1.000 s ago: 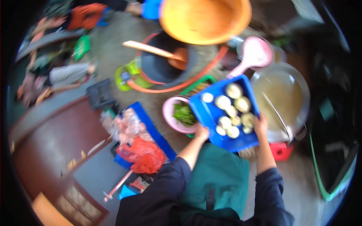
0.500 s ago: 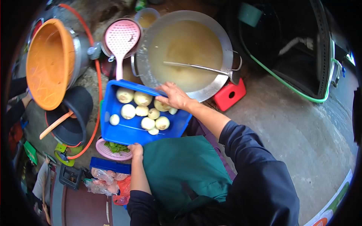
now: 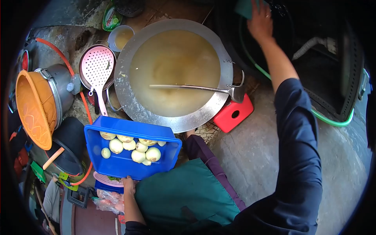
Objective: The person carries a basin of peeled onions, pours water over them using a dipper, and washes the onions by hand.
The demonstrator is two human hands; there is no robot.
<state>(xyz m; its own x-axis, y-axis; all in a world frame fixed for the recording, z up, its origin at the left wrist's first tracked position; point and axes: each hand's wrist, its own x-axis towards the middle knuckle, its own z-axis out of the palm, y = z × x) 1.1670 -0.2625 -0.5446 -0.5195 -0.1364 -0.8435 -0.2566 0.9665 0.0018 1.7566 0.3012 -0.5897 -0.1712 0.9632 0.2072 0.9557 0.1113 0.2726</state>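
My left hand (image 3: 128, 185) grips the near rim of a blue plastic basin (image 3: 129, 168), which tilts toward me. Inside lie several pale, peeled round vegetables that look like onions (image 3: 116, 146), bunched toward the far side. My right hand (image 3: 261, 21) is stretched out over the dark tub at the upper right, its fingers closed on a teal plastic dipper (image 3: 243, 8) partly cut off by the top edge. Beyond the blue basin stands a large metal wok (image 3: 180, 124) of cloudy liquid. A long-handled metal tool (image 3: 236, 94) lies across its rim.
A pink perforated skimmer (image 3: 98, 66) rests on a pot left of the wok. Further left are an orange basket (image 3: 33, 111) and a black bucket (image 3: 70, 137). A red box (image 3: 235, 113) sits by the wok; a green hose (image 3: 333, 123) edges the dark tub (image 3: 333, 105).
My right hand has left the basin's far side and reached up right to the teal dipper. The basin sits lower in view, its far wall raised. My left hand still holds its near rim.
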